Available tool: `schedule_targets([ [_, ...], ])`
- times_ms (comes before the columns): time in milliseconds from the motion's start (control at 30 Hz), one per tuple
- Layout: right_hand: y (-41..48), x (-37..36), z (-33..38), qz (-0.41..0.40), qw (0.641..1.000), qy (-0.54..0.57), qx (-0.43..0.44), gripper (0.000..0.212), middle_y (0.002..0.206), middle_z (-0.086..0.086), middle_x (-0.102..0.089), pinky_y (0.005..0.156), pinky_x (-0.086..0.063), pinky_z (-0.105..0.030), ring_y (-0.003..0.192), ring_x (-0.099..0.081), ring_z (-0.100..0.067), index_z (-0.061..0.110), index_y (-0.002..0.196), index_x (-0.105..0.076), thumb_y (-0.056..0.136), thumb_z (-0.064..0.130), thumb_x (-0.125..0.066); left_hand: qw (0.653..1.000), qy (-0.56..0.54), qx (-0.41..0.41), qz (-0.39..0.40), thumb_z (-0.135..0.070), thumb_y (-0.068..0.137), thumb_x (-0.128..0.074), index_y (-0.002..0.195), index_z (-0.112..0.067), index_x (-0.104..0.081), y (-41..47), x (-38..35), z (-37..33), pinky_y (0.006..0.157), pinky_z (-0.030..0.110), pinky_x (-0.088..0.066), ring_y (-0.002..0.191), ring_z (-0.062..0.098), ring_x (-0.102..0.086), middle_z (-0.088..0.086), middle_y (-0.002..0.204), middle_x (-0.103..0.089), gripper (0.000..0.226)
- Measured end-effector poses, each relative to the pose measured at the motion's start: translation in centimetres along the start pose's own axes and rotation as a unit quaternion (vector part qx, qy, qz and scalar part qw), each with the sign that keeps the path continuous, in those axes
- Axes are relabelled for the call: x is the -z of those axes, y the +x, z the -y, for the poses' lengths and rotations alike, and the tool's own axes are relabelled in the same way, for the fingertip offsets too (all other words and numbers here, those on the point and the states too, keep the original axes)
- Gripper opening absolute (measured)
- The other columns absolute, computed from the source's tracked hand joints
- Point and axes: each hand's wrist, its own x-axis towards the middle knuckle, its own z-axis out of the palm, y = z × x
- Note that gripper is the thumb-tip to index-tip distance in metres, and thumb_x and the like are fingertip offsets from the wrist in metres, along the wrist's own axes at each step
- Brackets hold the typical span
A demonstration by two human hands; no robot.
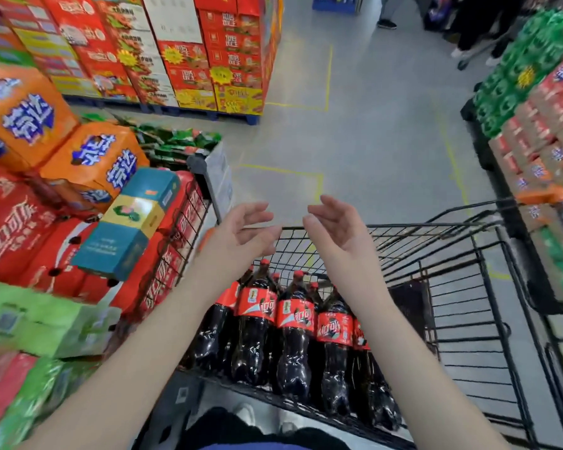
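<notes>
Hands: left hand (241,235), right hand (335,232) empty, fingers loose | cola bottles (293,323) below in cart (468,306)

Both hands raised empty, left hand (241,235), right hand (333,227), above cola bottles (293,323) in cart (468,287)

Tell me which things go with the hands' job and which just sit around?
In the job: left hand, right hand, cola bottles, shopping cart.
Just sitting around: orange boxes, teal and yellow box, green packs, red stacked cartons.
</notes>
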Motion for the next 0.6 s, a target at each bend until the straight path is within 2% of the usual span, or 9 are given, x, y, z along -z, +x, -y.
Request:
schedule_targets([
  [67,1.2,-0.4,-1.7,0.018,1.000,0.002,-0.024,0.038,0.127,0.008,-0.070,0.105,-0.052,-0.027,0.118,-0.067,-0.002,0.030,0.134,-0.057,0.100,0.028,-0.072,0.999,0.006,0.027,-0.019,-0.018,0.097,-0.074,0.130,-0.031,-0.058,0.3,0.0,1.8,0.094,0.036,-0.063,0.111,0.010,-0.073,0.000,0.136,-0.065,0.039],
  [200,3.0,-1.8,-4.9,0.043,0.995,-0.028,-0.080,0.047,0.126,0.009,-0.069,0.094,-0.050,-0.011,0.112,-0.065,0.006,0.020,0.141,-0.056,0.099,0.032,-0.072,0.995,0.002,0.094,-0.046,-0.030,0.093,-0.080,0.137,-0.027,-0.059,0.2,0.7,5.4,0.093,0.033,-0.063,0.114,0.010,-0.072,-0.004,0.133,-0.066,0.049],
  [267,3.8,-2.5,-7.0,0.059,0.991,-0.059,-0.109,0.050,0.123,0.016,-0.067,0.097,-0.052,-0.018,0.112,-0.062,0.010,0.022,0.142,-0.055,0.098,0.039,-0.072,0.991,0.005,0.125,-0.054,-0.025,0.096,-0.076,0.141,-0.023,-0.057,0.1,1.2,7.1,0.089,0.027,-0.063,0.115,0.011,-0.071,-0.003,0.134,-0.065,0.048],
  [333,4.6,-3.3,-9.2,0.069,0.983,-0.083,-0.146,0.052,0.116,0.022,-0.064,0.102,-0.053,-0.028,0.110,-0.060,0.012,0.021,0.142,-0.055,0.098,0.042,-0.072,0.987,0.004,0.150,-0.065,-0.024,0.096,-0.075,0.141,-0.021,-0.056,0.1,1.7,8.7,0.091,0.030,-0.063,0.116,0.012,-0.069,0.000,0.136,-0.064,0.049],
  [400,5.4,-4.2,-11.3,0.075,0.975,-0.102,-0.182,0.054,0.113,0.023,-0.062,0.098,-0.051,-0.023,0.105,-0.057,0.014,0.018,0.142,-0.054,0.098,0.045,-0.071,0.981,-0.006,0.178,-0.075,-0.023,0.096,-0.075,0.139,-0.019,-0.055,0.2,2.2,10.0,0.091,0.030,-0.063,0.118,0.012,-0.067,0.001,0.136,-0.063,0.048],
  [467,6.3,-5.3,-13.4,0.077,0.966,-0.119,-0.217,0.055,0.115,0.015,-0.064,0.089,-0.049,-0.021,0.097,-0.055,0.014,0.015,0.143,-0.053,0.099,0.045,-0.070,0.976,-0.009,0.203,-0.082,-0.025,0.095,-0.076,0.138,-0.020,-0.055,0.3,2.7,11.4,0.090,0.029,-0.063,0.119,0.011,-0.066,0.002,0.135,-0.062,0.048],
  [533,7.5,-6.5,-15.7,0.087,0.955,-0.137,-0.247,0.060,0.115,0.011,-0.062,0.091,-0.046,-0.027,0.094,-0.057,0.007,0.013,0.146,-0.050,0.099,0.046,-0.069,0.971,-0.004,0.221,-0.087,-0.032,0.091,-0.078,0.140,-0.019,-0.055,0.4,3.2,12.6,0.094,0.034,-0.063,0.118,0.011,-0.067,0.003,0.136,-0.062,0.055],
  [600,8.7,-7.7,-17.9,0.095,0.943,-0.157,-0.277,0.067,0.121,0.006,-0.062,0.096,-0.045,-0.033,0.104,-0.061,-0.010,0.011,0.150,-0.048,0.099,0.050,-0.068,0.966,-0.002,0.242,-0.091,-0.033,0.091,-0.079,0.140,-0.018,-0.055,0.4,3.6,13.5,0.098,0.041,-0.061,0.118,0.013,-0.068,0.004,0.136,-0.063,0.057],
])
